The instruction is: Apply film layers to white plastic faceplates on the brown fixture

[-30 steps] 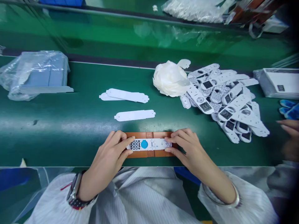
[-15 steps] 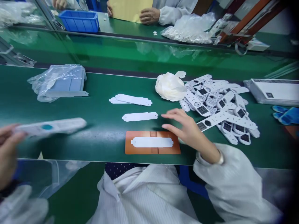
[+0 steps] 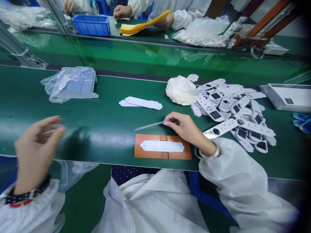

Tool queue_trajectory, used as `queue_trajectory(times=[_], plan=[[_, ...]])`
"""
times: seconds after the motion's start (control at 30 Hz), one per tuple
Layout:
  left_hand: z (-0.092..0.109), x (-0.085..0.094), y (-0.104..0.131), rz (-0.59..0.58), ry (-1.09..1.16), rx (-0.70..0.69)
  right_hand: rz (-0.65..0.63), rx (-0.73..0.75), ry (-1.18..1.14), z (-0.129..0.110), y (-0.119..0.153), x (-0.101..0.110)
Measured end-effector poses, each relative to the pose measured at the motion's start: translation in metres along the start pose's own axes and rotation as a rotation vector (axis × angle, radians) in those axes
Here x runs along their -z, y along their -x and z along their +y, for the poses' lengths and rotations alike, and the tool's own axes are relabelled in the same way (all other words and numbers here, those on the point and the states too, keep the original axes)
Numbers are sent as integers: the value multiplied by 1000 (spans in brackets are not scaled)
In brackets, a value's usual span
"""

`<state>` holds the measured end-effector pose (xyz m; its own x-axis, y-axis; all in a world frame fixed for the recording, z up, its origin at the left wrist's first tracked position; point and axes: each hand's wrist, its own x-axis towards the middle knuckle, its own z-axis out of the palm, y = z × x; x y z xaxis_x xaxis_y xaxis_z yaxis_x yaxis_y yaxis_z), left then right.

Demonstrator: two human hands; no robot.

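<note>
My right hand pinches one end of a thin pale strip, lifted and seen almost edge-on. Just below it, a flat white strip with notched ends lies on an orange-brown rectangular pad. Two more white strips overlap on the green table farther back. To the left, my left hand hovers over the table, slightly blurred, fingers apart and nothing visible in them. Beyond my right hand is a heap of white remote-shaped panels with dark windows.
A crumpled white bundle sits beside the heap. A plastic-wrapped bluish stack lies at the back left, another wrapped stack at the right. Across the green divider are a blue bin and a co-worker's hands with a yellow sheet.
My right hand has closed on the strip and tipped it up off the table. The long white piece is gone from my left hand, which has moved right. The co-worker's yellow sheet has tilted down.
</note>
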<state>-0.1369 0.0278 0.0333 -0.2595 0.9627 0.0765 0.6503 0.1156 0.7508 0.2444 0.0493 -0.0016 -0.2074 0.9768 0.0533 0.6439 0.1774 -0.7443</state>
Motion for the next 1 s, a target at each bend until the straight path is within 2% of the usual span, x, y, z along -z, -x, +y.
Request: queue_trajectory(times=[0.03, 0.1, 0.17, 0.23, 0.3, 0.4, 0.47, 0.7, 0.77, 0.83, 0.9, 1.0], plan=[[12, -13, 6, -22, -25, -31, 17, -33, -52, -6, 8, 2], [36, -42, 20, -273, 146, -121, 27, -100, -140, -19, 27, 5], [57, -69, 33, -476, 303, -131, 23, -133, -200, -31, 44, 7], [69, -90, 40, -592, 362, -121, 31, -136, -236, -39, 56, 7], [75, -104, 43, -642, 373, -125, 64, -130, -242, -41, 63, 5], [74, -113, 42, -715, 407, -123, 136, -138, -225, -37, 69, 0], [71, -115, 42, -805, 431, -106, 185, -162, -251, -34, 73, -4], [66, -100, 38, -1091, 468, -57, 233, -289, -369, -30, 87, -12], [64, -95, 36, -1071, 450, -44, 238, -317, -368, -26, 89, -11], [62, -91, 36, -963, 374, -79, 224, -339, -368, -22, 90, -11], [60, -91, 39, -865, 234, -176, 211, -353, -356, -18, 88, -13], [59, -96, 49, -814, -12, -367, 185, -360, -291, -15, 86, -15]])
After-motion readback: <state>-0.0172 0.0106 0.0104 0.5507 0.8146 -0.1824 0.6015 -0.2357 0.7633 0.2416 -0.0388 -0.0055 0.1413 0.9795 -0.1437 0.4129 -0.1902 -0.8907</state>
